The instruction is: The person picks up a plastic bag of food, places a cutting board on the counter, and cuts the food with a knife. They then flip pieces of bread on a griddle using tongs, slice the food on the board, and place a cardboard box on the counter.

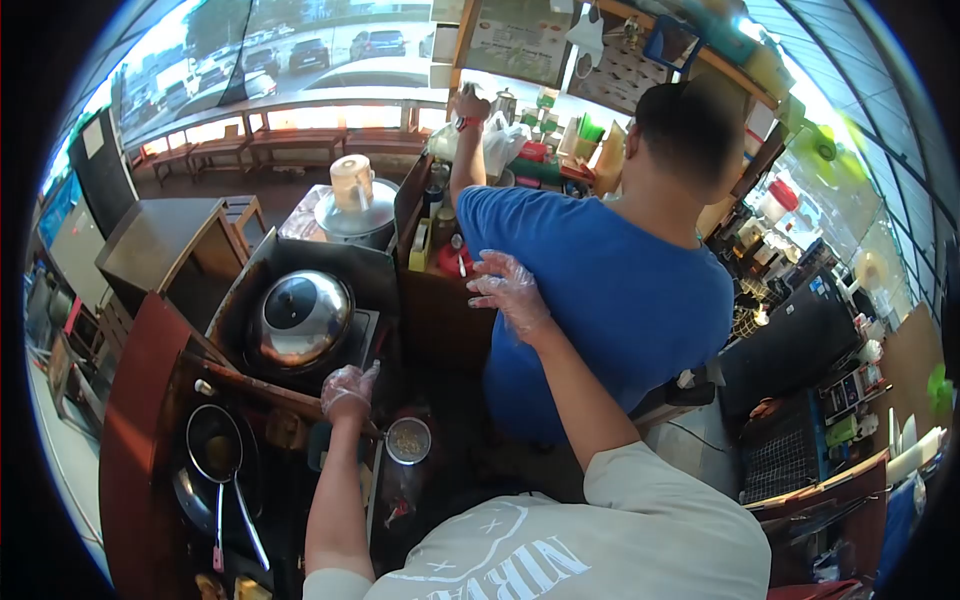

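Note:
My left hand point(349, 391), in a clear plastic glove, is beside the front right edge of the stove. Its fingers are loosely bent and I see nothing in them. Just beyond it, a domed metal lid point(300, 318) with a dark glass centre covers a pan. My right hand point(511, 296), also gloved, is raised with its fingers apart and holds nothing. It is close to the back of a person in a blue shirt point(610, 290). Below my left hand is a small round strainer point(408, 440) with crumbs in it.
Two round strainers with long handles point(213, 445) lie over a dark pan at lower left. A large pot point(357, 215) bearing a paper roll point(352, 180) stands behind the stove. The co-worker reaches toward a cluttered counter. A wooden table point(165, 235) stands at left.

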The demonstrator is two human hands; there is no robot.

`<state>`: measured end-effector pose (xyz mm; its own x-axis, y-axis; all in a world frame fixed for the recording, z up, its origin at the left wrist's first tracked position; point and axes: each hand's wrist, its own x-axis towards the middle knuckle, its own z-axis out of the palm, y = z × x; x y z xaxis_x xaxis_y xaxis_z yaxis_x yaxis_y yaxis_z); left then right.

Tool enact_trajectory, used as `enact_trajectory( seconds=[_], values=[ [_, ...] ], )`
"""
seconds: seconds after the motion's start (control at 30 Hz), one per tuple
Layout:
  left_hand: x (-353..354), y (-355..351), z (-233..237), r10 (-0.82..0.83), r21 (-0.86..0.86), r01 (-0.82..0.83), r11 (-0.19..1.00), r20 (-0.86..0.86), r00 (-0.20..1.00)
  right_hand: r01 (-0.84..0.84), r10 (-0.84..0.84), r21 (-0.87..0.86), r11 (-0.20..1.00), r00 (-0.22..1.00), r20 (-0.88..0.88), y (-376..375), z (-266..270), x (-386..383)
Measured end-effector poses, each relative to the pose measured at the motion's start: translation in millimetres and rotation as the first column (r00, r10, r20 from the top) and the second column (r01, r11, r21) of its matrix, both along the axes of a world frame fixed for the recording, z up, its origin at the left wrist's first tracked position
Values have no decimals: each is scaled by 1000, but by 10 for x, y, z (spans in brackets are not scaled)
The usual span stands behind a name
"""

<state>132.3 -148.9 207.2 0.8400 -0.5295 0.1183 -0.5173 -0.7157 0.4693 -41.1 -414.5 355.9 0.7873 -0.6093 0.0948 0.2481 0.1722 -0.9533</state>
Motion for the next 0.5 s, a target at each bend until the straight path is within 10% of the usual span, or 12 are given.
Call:
enact_trajectory(
  seconds=[0.5],
  values=[
    [-18, -45, 60, -28, -115, 37, 993, 76, 997, 252, -251, -7, 968, 967, 48, 125, 85, -608]
  ],
)
